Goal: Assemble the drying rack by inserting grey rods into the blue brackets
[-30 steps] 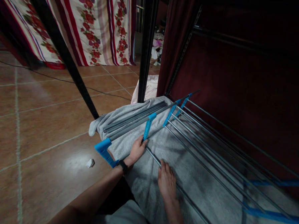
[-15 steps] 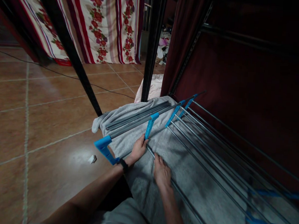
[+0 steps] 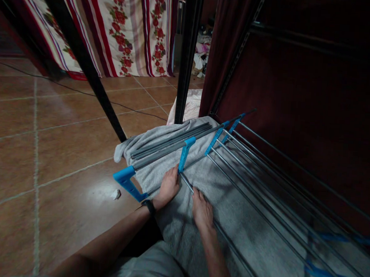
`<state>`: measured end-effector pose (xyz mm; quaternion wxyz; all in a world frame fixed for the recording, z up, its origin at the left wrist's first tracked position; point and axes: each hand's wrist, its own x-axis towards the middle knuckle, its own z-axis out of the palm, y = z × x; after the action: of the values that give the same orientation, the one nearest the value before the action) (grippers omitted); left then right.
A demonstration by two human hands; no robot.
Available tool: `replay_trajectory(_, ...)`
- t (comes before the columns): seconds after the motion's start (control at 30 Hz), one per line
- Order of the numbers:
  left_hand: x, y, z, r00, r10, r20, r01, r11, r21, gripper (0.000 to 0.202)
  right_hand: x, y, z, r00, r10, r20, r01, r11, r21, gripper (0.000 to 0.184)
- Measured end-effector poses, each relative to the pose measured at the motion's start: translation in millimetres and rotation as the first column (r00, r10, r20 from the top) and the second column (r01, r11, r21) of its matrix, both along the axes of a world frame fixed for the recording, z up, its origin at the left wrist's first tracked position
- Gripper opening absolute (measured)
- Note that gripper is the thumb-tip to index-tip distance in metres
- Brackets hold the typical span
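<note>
In the head view, a drying rack with grey tubes, metal rods and blue plastic brackets lies partly assembled over a grey blanket (image 3: 245,224). My left hand (image 3: 169,184), a dark band on its wrist, is closed at the lower end of a blue bracket (image 3: 186,153); its fingertips are partly hidden. A metal rod (image 3: 187,183) meets that bracket's lower end and runs down toward the bottom right. My right hand (image 3: 202,209) grips this rod a short way from the bracket, fingers over it. Another blue bracket (image 3: 129,186) sits at the near end of the frame.
Several loose grey tubes (image 3: 169,142) lie on the blanket behind the frame. Fitted metal rods (image 3: 257,187) stretch to the right. Dark metal posts (image 3: 87,69) rise at the bed's edge. A white scrap (image 3: 116,194) and a black cable (image 3: 137,111) lie on the tiled floor.
My left hand has drawn slightly left and down, showing more of the rod's end at the bracket. My right hand stays on the rod, a little further right.
</note>
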<state>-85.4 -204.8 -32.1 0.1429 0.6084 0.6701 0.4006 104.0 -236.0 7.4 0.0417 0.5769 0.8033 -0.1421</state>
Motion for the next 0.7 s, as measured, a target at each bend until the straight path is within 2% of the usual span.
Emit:
replay_trajectory(0.23, 3.0, 2.6, 6.0, 0.998, 0.037, 0.056, -0.035, 0.999, -0.033, 0.032, 1.1, 1.6, -2.9, 1.000, -0.008, 0.009, 0.008, 1.000, 0.012, 0.048)
replay_trajectory(0.7, 2.5, 4.4, 6.5, 0.997, 0.042, 0.060, -0.039, 0.998, -0.047, 0.031, 2.1, -1.1, 3.4, 0.999, 0.020, -0.047, -0.018, 0.999, 0.041, 0.048)
